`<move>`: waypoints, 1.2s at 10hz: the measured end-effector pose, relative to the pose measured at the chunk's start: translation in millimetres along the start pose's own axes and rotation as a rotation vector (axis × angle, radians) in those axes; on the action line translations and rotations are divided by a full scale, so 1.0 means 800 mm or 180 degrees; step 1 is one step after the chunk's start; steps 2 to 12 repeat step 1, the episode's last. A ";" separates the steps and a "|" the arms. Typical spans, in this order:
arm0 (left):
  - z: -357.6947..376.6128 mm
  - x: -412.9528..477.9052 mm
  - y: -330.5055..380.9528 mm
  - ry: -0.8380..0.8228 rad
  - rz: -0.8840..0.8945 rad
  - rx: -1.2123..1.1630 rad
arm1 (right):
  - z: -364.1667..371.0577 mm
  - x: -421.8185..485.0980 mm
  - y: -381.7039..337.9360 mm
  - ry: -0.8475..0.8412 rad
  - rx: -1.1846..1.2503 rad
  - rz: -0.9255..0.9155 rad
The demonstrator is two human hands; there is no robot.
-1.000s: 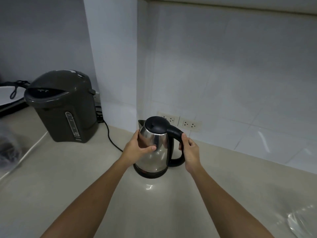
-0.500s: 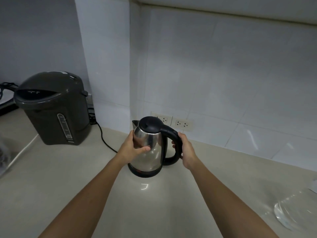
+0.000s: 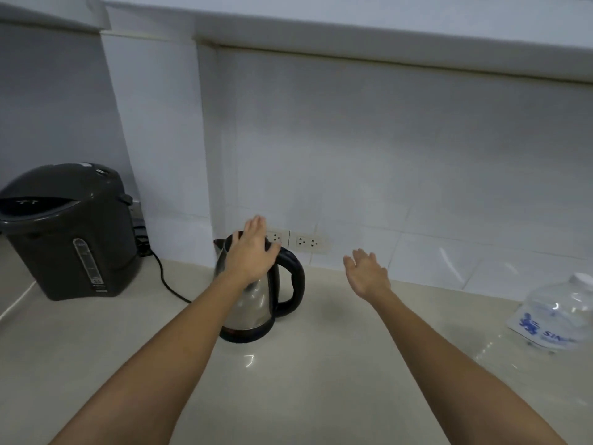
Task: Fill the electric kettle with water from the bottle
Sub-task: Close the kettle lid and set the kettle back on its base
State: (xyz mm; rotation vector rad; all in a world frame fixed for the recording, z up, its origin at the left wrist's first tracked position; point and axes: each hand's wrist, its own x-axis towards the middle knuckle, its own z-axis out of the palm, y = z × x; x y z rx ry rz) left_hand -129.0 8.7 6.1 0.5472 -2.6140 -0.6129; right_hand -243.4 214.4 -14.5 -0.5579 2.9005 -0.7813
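Note:
A steel electric kettle (image 3: 253,303) with a black handle and black base stands upright on the pale counter (image 3: 288,380), near the wall. My left hand (image 3: 252,252) hovers flat over the kettle's lid, fingers spread, and hides the lid; whether it touches the lid is unclear. To the right of the handle, my right hand (image 3: 367,273) is raised and open, holding nothing. A clear plastic water bottle (image 3: 555,313) with a white cap and blue print stands at the counter's right edge, partly cut off by the frame.
A dark grey hot-water dispenser (image 3: 67,232) stands at the left, its black cord (image 3: 167,281) trailing across the counter toward the kettle. Two wall sockets (image 3: 298,241) sit low on the tiled wall behind the kettle. A white cable runs along the far left.
Both hands let go of the kettle: the left rose from its body to above the lid, the right left the handle and moved right. The view shifted, bringing the bottle into sight.

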 end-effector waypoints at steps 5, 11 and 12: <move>0.002 0.014 0.066 -0.0211 0.0212 0.0148 | -0.046 0.003 0.018 0.0145 -0.0654 -0.0073; 0.002 0.014 0.066 -0.0211 0.0212 0.0148 | -0.046 0.003 0.018 0.0145 -0.0654 -0.0073; 0.002 0.014 0.066 -0.0211 0.0212 0.0148 | -0.046 0.003 0.018 0.0145 -0.0654 -0.0073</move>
